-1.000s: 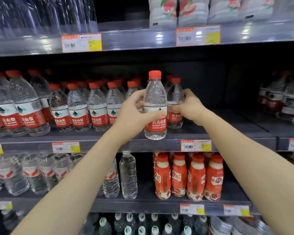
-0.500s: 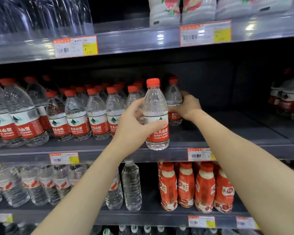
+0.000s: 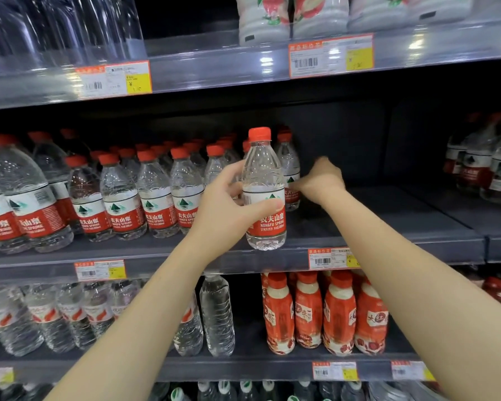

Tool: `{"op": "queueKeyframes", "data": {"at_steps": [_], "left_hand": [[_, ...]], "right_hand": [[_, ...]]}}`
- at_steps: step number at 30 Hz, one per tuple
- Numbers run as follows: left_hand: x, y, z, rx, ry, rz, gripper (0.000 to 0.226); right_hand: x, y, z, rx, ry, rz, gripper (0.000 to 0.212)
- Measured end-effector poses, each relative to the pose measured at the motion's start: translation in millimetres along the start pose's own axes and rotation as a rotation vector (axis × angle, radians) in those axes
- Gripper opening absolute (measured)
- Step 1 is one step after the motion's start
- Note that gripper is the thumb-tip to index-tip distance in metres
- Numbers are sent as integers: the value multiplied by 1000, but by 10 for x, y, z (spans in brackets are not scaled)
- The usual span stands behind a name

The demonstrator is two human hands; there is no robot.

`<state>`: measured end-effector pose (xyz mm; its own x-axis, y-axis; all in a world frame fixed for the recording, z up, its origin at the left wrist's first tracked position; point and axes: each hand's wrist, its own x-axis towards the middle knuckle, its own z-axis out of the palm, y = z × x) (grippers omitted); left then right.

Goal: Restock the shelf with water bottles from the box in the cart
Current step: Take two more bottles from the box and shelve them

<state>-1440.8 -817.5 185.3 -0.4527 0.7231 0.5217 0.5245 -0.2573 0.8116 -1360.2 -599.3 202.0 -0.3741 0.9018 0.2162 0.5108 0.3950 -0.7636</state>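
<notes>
The left hand (image 3: pixel 229 204) grips a bottle (image 3: pixel 263 195) upright at the shelf's (image 3: pixel 388 227) front edge. The right hand (image 3: pixel 323 180) reaches a rear bottle (image 3: pixel 290 169) just behind; whether it grips is unclear.

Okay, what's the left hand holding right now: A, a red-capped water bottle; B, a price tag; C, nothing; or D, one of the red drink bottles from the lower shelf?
A: the left hand is wrapped around the label of a clear, upright red-capped water bottle.
</notes>
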Motion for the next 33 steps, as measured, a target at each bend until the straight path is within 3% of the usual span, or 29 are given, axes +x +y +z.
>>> {"op": "queueKeyframes", "data": {"at_steps": [3,5,7,9,12,15,20,23,25,28,33], "left_hand": [[38,35,65,-9,12,12,78],[64,66,134,-10,16,7,75],[88,87,212,-17,17,7,71],[99,106,287,-13,20,13,77],[104,115,378,4,34,16,84],[115,132,440,12,52,4,82],[163,205,441,32,42,-30,81],[106,254,401,320,150,36,81],[48,268,377,474,228,120,69],[-19,271,355,671,226,189,53],[-141,227,313,822,218,165,55]], "right_hand": [[-222,52,-225,74,77,-107,39],[-428,65,-382,302,-59,-163,23],[-641,41,-534,506,-348,-199,27],[-783,35,-660,541,-595,-239,37],[-883,100,-738,370,-702,-336,64],[-953,146,-695,373,-649,-402,79],[-960,167,-518,407,-321,-404,73],[-910,192,-472,378,-202,-383,65],[-860,203,-447,370,-169,-367,69],[-800,201,-380,341,-137,-363,78],[-717,237,-197,294,-130,-333,81]]}}
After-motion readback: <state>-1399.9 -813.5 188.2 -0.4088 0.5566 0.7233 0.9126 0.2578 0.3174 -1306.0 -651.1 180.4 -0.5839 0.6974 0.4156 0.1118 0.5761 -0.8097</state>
